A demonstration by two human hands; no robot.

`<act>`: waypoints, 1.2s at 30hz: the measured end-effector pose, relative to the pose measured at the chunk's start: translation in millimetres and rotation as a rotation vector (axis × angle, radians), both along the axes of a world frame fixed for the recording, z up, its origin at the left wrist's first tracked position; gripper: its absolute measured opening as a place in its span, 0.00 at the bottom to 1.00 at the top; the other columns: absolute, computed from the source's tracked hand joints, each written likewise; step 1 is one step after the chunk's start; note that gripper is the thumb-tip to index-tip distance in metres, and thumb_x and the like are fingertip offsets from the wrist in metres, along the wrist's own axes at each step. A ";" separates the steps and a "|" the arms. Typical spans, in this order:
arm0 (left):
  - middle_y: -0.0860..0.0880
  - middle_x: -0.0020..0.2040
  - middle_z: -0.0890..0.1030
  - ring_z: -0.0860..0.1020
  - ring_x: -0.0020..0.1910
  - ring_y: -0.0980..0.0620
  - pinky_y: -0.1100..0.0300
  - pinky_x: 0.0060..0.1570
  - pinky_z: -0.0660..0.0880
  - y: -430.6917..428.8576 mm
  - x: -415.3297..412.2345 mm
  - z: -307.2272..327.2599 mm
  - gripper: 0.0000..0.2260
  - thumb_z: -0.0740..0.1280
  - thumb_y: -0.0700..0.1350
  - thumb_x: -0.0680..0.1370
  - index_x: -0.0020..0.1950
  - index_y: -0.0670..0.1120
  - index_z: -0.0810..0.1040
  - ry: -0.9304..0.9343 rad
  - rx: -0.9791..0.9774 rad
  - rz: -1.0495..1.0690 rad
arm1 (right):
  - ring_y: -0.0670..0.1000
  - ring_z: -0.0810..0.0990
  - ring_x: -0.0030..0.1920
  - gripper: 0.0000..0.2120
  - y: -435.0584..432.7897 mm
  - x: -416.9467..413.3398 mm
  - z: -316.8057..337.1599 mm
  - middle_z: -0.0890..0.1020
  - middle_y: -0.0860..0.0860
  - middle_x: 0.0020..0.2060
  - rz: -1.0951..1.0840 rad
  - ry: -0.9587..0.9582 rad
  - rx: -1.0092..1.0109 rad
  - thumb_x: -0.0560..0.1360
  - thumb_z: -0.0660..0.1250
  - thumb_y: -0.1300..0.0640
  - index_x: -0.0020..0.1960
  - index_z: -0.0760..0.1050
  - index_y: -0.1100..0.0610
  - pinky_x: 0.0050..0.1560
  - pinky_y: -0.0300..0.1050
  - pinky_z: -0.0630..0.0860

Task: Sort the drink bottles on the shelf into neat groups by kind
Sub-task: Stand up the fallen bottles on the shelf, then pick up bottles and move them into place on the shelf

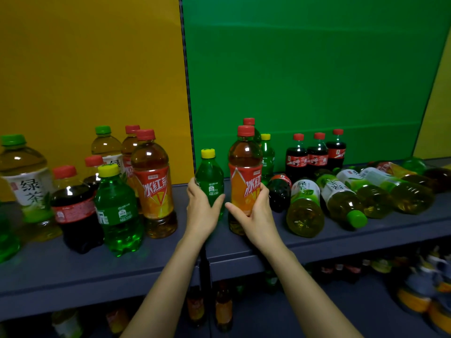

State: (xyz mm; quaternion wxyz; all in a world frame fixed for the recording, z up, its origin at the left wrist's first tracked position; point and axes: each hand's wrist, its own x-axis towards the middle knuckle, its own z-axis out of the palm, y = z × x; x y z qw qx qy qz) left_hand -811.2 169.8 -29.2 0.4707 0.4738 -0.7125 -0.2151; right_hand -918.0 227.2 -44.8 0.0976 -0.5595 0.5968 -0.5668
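Note:
My left hand grips a small green soda bottle with a yellow cap, upright at the middle of the shelf. My right hand grips an iced red tea bottle with a red cap and orange label, upright just to its right. At the left stand mixed bottles: another iced red tea, a green soda, a cola and a green tea. Three small colas stand in a row at the back right. Several green tea bottles lie on their sides at the right.
A yellow back panel and a green back panel rise behind the shelf. A lower shelf holds more bottles in dim light. A cola bottle lies next to my right hand.

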 end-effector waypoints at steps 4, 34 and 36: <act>0.42 0.74 0.58 0.62 0.71 0.45 0.56 0.65 0.62 12.1 3.0 3.6 0.34 0.65 0.45 0.77 0.75 0.41 0.48 0.005 -0.044 0.003 | 0.50 0.67 0.66 0.39 16.0 -4.5 7.5 0.66 0.53 0.67 0.000 0.084 0.077 0.72 0.68 0.46 0.73 0.53 0.58 0.64 0.42 0.66; 0.40 0.59 0.75 0.75 0.57 0.41 0.52 0.52 0.72 -7.7 -174.3 41.5 0.20 0.63 0.53 0.77 0.60 0.39 0.71 -0.570 0.336 0.013 | 0.57 0.75 0.58 0.33 -14.4 -151.3 62.0 0.74 0.57 0.62 -0.124 0.646 0.856 0.69 0.58 0.36 0.66 0.70 0.57 0.45 0.43 0.67; 0.39 0.60 0.76 0.75 0.58 0.41 0.52 0.54 0.73 -15.4 -179.1 39.2 0.24 0.65 0.55 0.75 0.62 0.38 0.71 -0.599 0.418 0.009 | 0.56 0.75 0.57 0.31 -15.3 -153.3 62.6 0.75 0.56 0.61 -0.107 0.675 0.851 0.69 0.60 0.37 0.65 0.72 0.56 0.45 0.43 0.67</act>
